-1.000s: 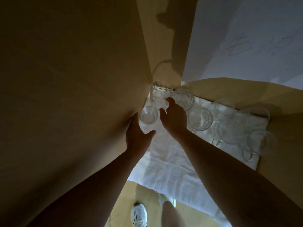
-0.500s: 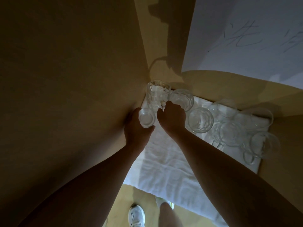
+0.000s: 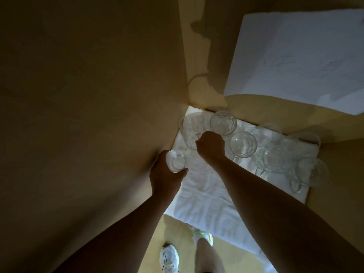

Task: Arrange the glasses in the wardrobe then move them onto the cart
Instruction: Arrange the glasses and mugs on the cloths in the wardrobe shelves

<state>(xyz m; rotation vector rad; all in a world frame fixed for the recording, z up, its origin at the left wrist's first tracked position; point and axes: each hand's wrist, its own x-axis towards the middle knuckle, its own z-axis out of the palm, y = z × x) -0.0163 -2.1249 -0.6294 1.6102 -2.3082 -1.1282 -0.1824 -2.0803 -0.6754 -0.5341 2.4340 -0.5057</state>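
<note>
Left hand: the left hand (image 3: pixel 164 177) has its grip curled round a small glass tumbler (image 3: pixel 175 161), held beside the wardrobe's side panel (image 3: pixel 88 115).
Right hand: the right hand (image 3: pixel 211 147) has its grip closed on the tall glass mug (image 3: pixel 191 131) standing in the back left corner.
Other glasses: a faceted glass (image 3: pixel 223 123) and a round glass (image 3: pixel 243 144) stand just right of the right hand; more glass mugs (image 3: pixel 275 160) crowd further right, blurred.
Surface: all the standing glasses rest on a white cloth (image 3: pixel 206 203) on the wardrobe shelf.
Back wall: a white paper sheet (image 3: pixel 305 60).
Below: white sneakers (image 3: pixel 169 259) on the floor.
</note>
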